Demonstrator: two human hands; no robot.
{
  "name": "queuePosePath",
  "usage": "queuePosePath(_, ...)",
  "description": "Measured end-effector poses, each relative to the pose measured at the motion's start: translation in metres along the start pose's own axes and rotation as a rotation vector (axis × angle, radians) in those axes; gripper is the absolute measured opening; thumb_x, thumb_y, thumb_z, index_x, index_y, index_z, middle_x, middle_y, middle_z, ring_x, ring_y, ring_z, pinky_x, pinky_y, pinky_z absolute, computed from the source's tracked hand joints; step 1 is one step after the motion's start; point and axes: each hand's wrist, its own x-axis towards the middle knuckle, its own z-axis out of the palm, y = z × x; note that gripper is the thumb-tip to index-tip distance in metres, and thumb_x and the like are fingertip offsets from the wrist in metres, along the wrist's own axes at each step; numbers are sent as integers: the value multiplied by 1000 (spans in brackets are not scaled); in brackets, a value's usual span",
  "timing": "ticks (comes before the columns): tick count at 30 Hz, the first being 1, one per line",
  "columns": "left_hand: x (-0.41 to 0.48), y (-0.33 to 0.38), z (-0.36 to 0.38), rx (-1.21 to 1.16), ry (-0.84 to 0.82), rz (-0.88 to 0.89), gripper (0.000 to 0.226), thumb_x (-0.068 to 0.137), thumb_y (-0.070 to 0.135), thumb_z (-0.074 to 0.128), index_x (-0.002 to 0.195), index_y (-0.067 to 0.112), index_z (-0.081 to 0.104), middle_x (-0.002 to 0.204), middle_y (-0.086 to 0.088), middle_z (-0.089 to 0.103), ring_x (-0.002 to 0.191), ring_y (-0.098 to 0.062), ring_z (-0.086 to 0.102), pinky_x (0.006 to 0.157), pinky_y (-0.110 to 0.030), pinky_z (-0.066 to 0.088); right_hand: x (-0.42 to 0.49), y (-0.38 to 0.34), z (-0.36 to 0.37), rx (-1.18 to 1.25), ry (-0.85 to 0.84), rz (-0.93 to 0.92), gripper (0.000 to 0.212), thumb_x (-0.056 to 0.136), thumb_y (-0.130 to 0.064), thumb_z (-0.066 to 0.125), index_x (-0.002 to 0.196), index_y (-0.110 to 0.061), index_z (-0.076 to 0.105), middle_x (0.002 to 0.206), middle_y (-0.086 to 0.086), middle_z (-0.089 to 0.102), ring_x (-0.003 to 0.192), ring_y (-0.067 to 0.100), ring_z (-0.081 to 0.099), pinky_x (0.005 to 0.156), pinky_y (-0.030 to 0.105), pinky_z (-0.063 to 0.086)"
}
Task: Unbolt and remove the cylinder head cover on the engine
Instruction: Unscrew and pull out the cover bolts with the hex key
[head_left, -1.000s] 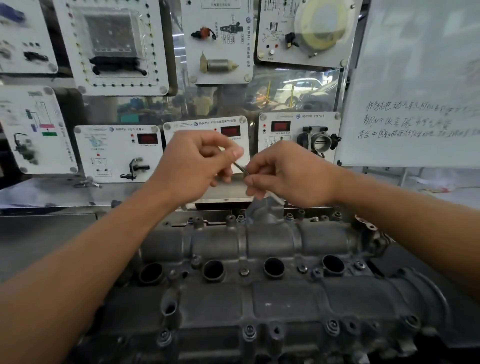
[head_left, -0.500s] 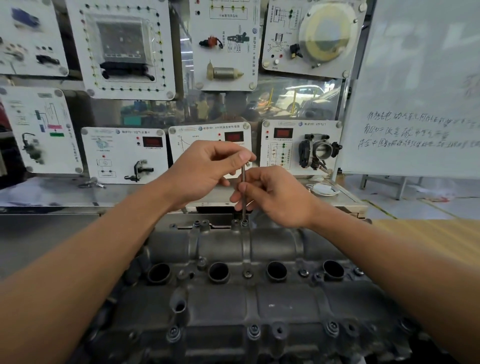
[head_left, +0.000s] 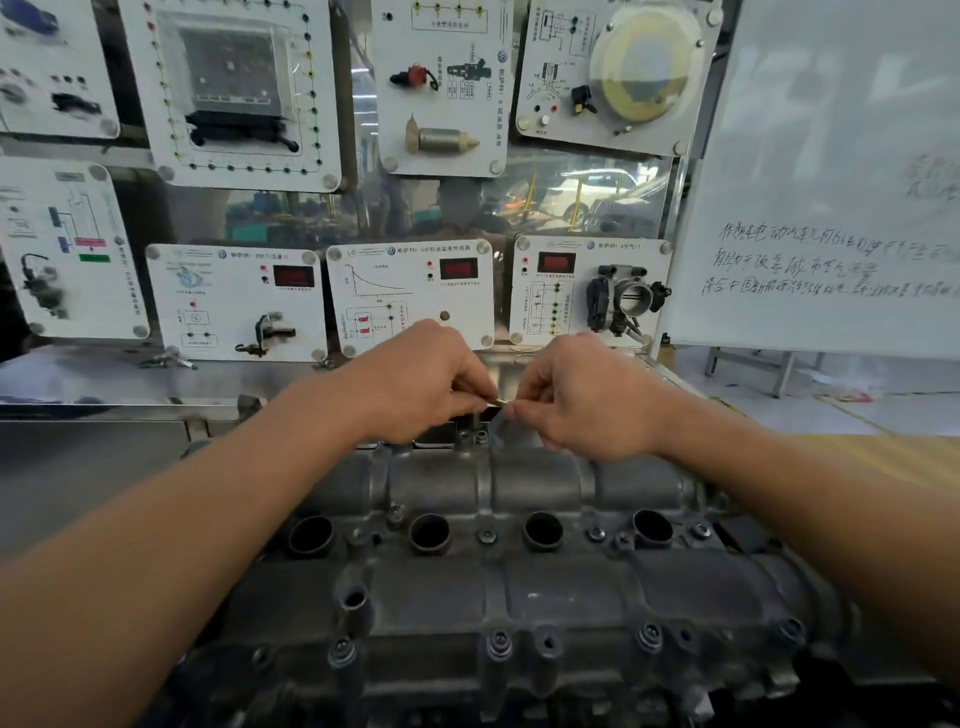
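The grey cylinder head cover (head_left: 519, 587) fills the lower middle, with several round plug wells (head_left: 430, 532) in a row. Bolts (head_left: 500, 640) sit along its near edge, and more (head_left: 487, 535) between the wells. My left hand (head_left: 421, 384) and my right hand (head_left: 587, 400) meet over the cover's far edge. Both pinch a thin bent metal key (head_left: 496, 402). Its short arm lies level between my fingertips. Its other leg points down at a rear bolt (head_left: 478, 436); the tip is partly hidden by my left hand.
White training panels (head_left: 410, 296) with gauges and parts hang right behind the engine. A throttle body (head_left: 626, 301) is mounted on one. A whiteboard (head_left: 831, 208) stands at the right. A shiny metal shelf (head_left: 78, 379) runs behind the cover at the left.
The key went from tilted in the air between my hands, to upright over a rear bolt, to its short arm level. Both hands have dropped toward the cover's far edge.
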Motion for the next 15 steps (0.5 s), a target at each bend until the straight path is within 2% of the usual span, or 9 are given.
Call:
queuePosePath(2,1,1,5,50,15,37,16,88,17,73,103,22,79,91,7,78,81,-3,70,83,-27,56,0,-1,2,-7,-3,29,37,95,-26,63,64,-7,72,56,1,69,50,5,59,54,4,39)
queuePosePath(4,1,0,7,57,35,54,16,88,16,73,102,22,79,91,6,78,80,-5,70,81,-29,55,-1,-1,5,-22,10,38,39,94,-25,62,65,-1,70,57,9,68,53,16,61,57,2,39)
queuePosePath(6,1,0,8,57,37,60,16,88,16,72,102,21,79,92,6,78,81,-5,69,81,-27,55,-2,-2,7,-36,31,44,39,92,-24,62,64,2,67,61,18,66,55,26,58,61,26,52)
queuePosePath(7,1,0,8,53,30,60,16,88,16,72,102,21,79,92,6,78,81,-4,69,81,-26,54,-4,-3,8,-37,40,45,39,91,-23,62,63,3,65,62,21,64,51,26,53,58,33,51)
queuePosePath(8,1,1,7,46,20,59,16,88,16,73,102,21,79,92,6,78,81,-3,69,81,-25,54,-6,-5,8,-36,47,46,39,91,-22,61,63,4,64,62,22,63,47,22,46,56,35,50)
queuePosePath(10,1,2,7,47,3,64,16,89,16,72,103,21,79,91,7,78,81,-4,69,81,-26,55,-10,-8,10,-38,52,55,37,92,-21,60,63,3,64,59,21,59,45,15,38,43,23,39)
queuePosePath(11,1,3,6,58,-3,70,17,89,16,71,103,21,79,91,6,78,81,-5,69,81,-27,54,-12,-9,12,-43,52,62,35,92,-21,59,65,0,66,57,19,57,46,15,37,43,21,35)
queuePosePath(13,1,5,7,92,-16,82,18,91,16,69,106,21,78,93,5,77,82,-8,67,80,-27,53,-15,-13,17,-50,61,66,31,93,-20,55,69,-5,67,53,11,50,48,17,39,44,20,31)
queuePosePath(15,1,6,8,139,-35,92,19,92,17,67,108,21,77,95,3,76,81,-9,64,78,-26,49,-18,-16,23,-72,71,71,28,94,-18,52,73,-7,67,54,5,45,54,22,44,54,30,40)
